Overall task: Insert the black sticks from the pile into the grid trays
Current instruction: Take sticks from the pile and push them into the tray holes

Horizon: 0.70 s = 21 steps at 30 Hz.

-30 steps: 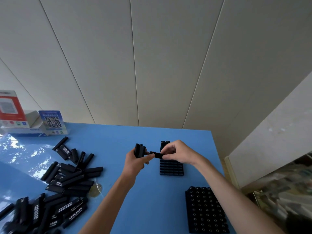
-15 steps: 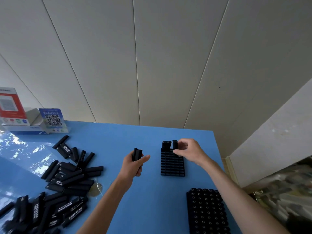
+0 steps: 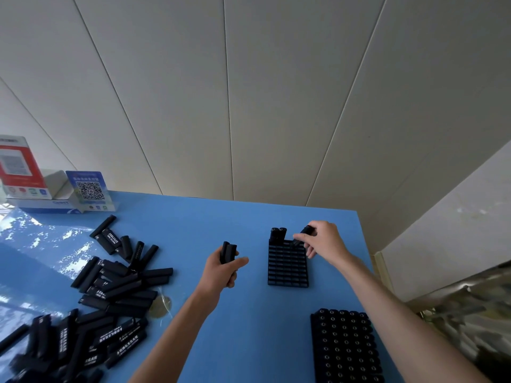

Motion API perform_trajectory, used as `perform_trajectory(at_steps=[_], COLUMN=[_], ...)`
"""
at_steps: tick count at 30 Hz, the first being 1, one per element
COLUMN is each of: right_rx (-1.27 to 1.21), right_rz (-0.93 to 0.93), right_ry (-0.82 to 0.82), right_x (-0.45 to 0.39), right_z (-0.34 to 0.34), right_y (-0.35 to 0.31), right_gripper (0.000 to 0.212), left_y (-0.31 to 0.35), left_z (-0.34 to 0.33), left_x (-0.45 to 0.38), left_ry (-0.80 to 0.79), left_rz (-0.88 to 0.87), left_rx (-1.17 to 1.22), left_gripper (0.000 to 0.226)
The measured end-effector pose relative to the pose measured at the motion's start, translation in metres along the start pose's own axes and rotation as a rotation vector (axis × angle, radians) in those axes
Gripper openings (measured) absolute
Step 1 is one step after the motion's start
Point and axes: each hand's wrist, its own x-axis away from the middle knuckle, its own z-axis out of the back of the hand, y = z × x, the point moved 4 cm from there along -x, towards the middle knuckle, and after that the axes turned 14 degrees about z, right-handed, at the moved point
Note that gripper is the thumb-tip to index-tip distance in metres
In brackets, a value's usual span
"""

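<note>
A blue sign (image 3: pixel 90 190) at the counter's far left corner carries a QR code under a line of white characters too small to read. The white box (image 3: pixel 44 204) beneath it bears lettering that looks like "CHNT". A red-and-white card (image 3: pixel 16 167) shows a blurred code. White print on the black sticks (image 3: pixel 110 288) cannot be read.

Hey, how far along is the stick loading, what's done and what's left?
Barely begun on the far tray: two sticks stand in its back row, and the near tray looks full. In hand: the right hand pinches a tilted stick over that back row, not yet seated, while the left hand grips a few spares. Left: nearly every slot, plus the big pile.
</note>
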Motion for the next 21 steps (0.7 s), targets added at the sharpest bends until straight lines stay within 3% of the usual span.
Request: perform_trajectory(at_steps=[5, 10, 21], right_rx=[0.123, 0.255, 0.385], right_rz=[0.041, 0.055, 0.051], right_ry=[-0.065, -0.156, -0.233], right_x=[-0.015, -0.023, -0.033], right_z=[-0.008, -0.017, -0.024], right_y=[0.009, 0.008, 0.013], right_gripper=[0.014, 0.014, 0.02], left_y=[0.001, -0.001, -0.001], left_z=[-0.001, -0.004, -0.009], left_x=[-0.001, -0.004, -0.006], left_ry=[-0.031, -0.097, -0.144], left_rz=[0.016, 0.105, 0.127], left_rx=[-0.001, 0.099, 0.197], left_gripper=[0.025, 0.029, 0.008])
